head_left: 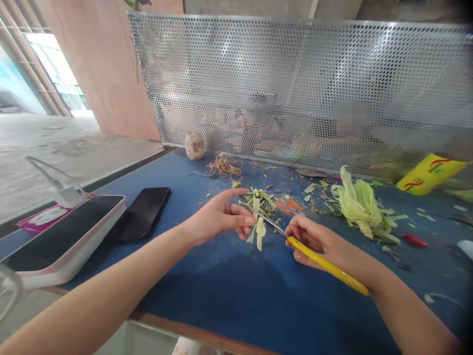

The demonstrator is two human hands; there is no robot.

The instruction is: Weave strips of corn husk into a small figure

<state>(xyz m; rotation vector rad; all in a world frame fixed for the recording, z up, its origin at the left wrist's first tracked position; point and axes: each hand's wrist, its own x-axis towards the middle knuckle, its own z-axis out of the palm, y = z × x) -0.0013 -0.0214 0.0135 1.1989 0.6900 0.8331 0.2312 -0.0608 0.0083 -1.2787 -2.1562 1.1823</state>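
Tool, yellow-handled point(306, 250), gripped in the right hand point(318, 236); pale green strip point(260, 234), pinched in the left hand point(221, 214), crossed by the tool's blade (hands apart), both held between front and far edges of the surface point(210, 291). Leaf bundle point(360, 207), laid near far edge; black phone point(148, 212), placed toward left edge.

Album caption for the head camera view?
Left hand holds pale green strips, right hand a yellow-handled cutting tool, above a blue table.
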